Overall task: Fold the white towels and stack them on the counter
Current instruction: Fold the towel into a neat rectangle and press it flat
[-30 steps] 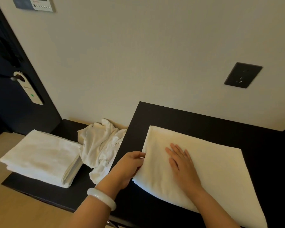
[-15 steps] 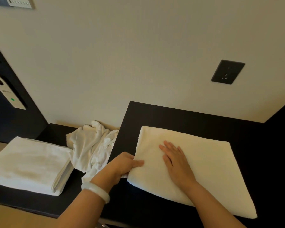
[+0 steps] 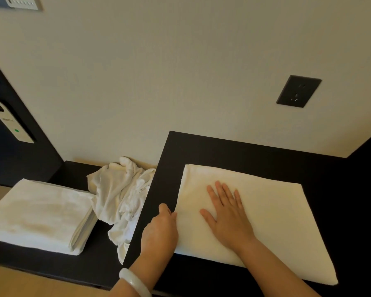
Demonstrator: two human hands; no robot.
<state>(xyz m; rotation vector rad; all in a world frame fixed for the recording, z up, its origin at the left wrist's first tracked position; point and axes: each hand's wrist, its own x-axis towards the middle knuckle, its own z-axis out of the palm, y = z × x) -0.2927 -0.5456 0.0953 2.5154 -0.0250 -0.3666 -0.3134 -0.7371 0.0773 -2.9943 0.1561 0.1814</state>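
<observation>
Pressing my right hand (image 3: 229,213), fingers (image 3: 220,190) straight and spread, on the folded towel (image 3: 276,221) on the worktop (image 3: 223,151). My left hand (image 3: 161,230) meets its left edge, its fingers hidden, so I cannot tell whether they grip. One stack (image 3: 36,213) looks done; a crumpled heap (image 3: 120,194) awaits folding.

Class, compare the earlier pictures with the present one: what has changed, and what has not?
The left hand changed its grip: its thumb, earlier lying on top of the left edge of the towel, now points along that edge, off the cloth, and its fingers are hidden at the edge. The right hand stays flat on the towel. The folded stack and crumpled towel lie as before.
</observation>
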